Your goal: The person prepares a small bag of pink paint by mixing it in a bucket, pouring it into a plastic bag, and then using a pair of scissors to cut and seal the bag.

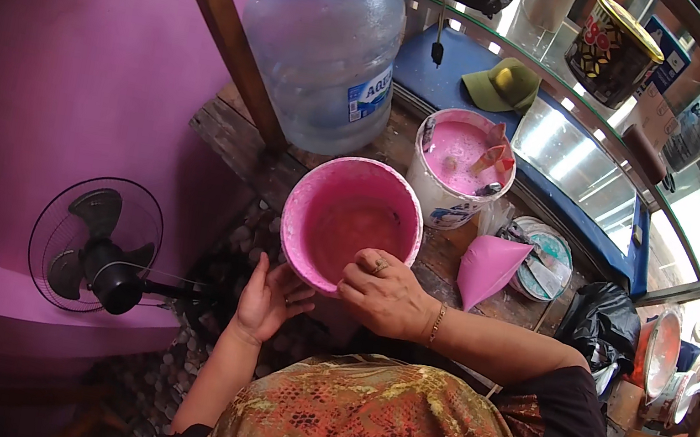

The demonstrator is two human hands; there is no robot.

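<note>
pink bucket [311, 212], mouth upward, axis tilted

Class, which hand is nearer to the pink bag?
Right. The right hand is at the rim of the pink bucket, left of the pink bag; the left hand is farther left.

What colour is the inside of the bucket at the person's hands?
The bucket is pink inside; the head view shows it best.

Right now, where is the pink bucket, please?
The pink bucket, with the right hand at its near rim, is near the head view's middle, left of the white bucket of pink liquid.
</note>
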